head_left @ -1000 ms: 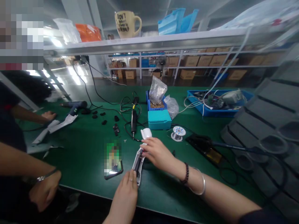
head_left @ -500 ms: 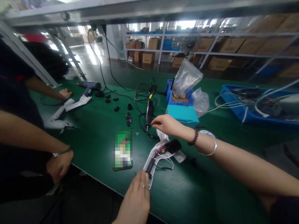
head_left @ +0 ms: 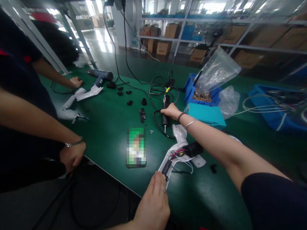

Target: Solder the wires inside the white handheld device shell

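Observation:
My right hand (head_left: 171,111) is closed around the black electric screwdriver (head_left: 165,120), which lies on the green table with its metal bit toward me. My left hand (head_left: 155,199) holds the handle end of a white plastic housing half (head_left: 170,152). Inside that half sit red and black wires, a dark cylinder in the handle and a black motor-like part (head_left: 193,149). Another white shell piece (head_left: 179,132) lies just beyond it. A few small screws (head_left: 151,131) rest on the table left of the housing, near a phone (head_left: 136,148) with a blurred screen.
Blue bin (head_left: 192,91) with small metal parts and a plastic bag stands behind a turquoise box (head_left: 205,114). A blue tray (head_left: 266,111) with cables is at right. Several black parts (head_left: 142,114) lie mid-table. At left, a co-worker's hand (head_left: 73,156) is near the table edge.
My right hand has moved forward from above the housing and taken hold of the electric screwdriver. My left hand stays on the housing's handle. The view has tilted down and shifted left.

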### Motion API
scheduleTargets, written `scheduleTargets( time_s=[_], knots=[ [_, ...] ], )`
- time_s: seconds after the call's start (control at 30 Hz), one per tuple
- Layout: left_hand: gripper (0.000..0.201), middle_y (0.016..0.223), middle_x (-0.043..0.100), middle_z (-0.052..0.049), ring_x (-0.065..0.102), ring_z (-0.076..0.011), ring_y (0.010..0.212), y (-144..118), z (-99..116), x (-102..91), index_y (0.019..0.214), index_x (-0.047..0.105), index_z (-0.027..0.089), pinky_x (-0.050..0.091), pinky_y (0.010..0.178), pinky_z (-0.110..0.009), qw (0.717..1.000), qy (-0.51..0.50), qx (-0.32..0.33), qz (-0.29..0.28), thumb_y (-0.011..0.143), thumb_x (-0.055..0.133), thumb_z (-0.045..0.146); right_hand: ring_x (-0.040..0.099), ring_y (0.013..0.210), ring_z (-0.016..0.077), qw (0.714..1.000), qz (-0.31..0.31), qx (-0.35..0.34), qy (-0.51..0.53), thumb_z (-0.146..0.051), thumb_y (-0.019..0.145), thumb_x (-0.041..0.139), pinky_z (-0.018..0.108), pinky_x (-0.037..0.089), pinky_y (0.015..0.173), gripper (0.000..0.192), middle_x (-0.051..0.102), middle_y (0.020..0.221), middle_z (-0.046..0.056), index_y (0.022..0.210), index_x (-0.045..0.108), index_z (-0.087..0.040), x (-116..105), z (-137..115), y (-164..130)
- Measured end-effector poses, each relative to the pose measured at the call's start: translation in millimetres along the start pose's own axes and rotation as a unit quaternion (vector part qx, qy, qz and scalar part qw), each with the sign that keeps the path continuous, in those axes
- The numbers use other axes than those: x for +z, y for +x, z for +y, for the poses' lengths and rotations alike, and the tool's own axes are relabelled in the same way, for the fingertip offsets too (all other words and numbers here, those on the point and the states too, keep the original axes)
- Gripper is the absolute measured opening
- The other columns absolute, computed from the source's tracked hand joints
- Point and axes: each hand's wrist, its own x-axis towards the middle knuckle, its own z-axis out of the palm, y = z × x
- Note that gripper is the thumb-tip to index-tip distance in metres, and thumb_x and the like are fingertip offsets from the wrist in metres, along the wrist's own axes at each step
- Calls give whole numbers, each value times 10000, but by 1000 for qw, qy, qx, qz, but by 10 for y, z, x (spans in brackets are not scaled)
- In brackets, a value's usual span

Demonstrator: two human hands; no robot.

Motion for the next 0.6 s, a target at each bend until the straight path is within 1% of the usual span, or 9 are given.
scheduleTargets(
  time_s=[0.07,0.1,0.2,0.23,0.33,0.37,0.4,0.53,0.6],
  knots=[
    [322,937,731,-99,634,-230,918,10,10,-3,846,751,82,419,854,-338,1000,-3,-6,8,761,441,111,581,721,169,998,18,-11,60,-129,728,644,289,505,623,291,585,835,52,999,547,-87,-123,-33,-16],
    [320,925,733,-97,635,-230,906,14,13,-2,841,752,86,415,851,-342,1000,-5,-7,11,761,443,110,567,677,153,995,32,-26,91,-97,703,621,265,493,590,297,567,787,28,989,541,-96,-217,-62,-37],
    [310,921,732,-103,632,-235,893,24,17,8,843,751,87,404,849,-357,1000,-8,-9,8,772,451,120,536,595,104,974,61,-101,195,-57,623,567,219,478,560,491,512,728,-48,1091,472,-170,-548,-184,-176],
    [306,925,731,-107,631,-238,897,25,17,11,844,751,86,398,854,-361,1000,-11,-7,4,779,455,128,535,582,96,956,54,-144,250,-68,596,573,217,483,573,556,504,713,-65,1123,449,-196,-645,-230,-246],
    [290,939,726,-123,623,-250,918,20,24,11,836,754,87,381,869,-371,1000,-21,3,-9,793,475,153,543,545,109,864,7,-280,418,-178,560,643,247,484,577,606,499,622,-86,1134,452,-212,-784,-352,-488],
    [286,945,723,-130,619,-254,929,16,29,9,838,753,86,380,870,-374,1000,-23,6,-15,797,481,162,535,514,116,844,-1,-302,443,-227,561,664,256,471,542,590,494,584,-88,1117,467,-206,-768,-383,-565],
    [284,953,719,-138,615,-258,939,11,35,6,843,752,85,381,868,-379,999,-25,7,-22,801,483,170,521,480,120,840,-6,-307,447,-266,565,675,259,451,502,570,486,549,-91,1097,481,-200,-724,-408,-634],
    [288,971,709,-156,606,-263,955,-8,57,3,875,740,74,390,850,-389,999,-25,7,-32,816,480,183,470,402,123,850,-21,-267,453,-283,553,648,255,383,426,501,461,464,-101,1023,510,-175,-402,-453,-771],
    [285,967,710,-151,609,-262,949,-12,58,11,877,736,69,385,853,-387,999,-28,7,-26,818,481,179,469,404,127,846,2,-258,467,-280,543,617,259,387,441,494,454,456,-102,1014,511,-175,-253,-449,-764]
  ],
)
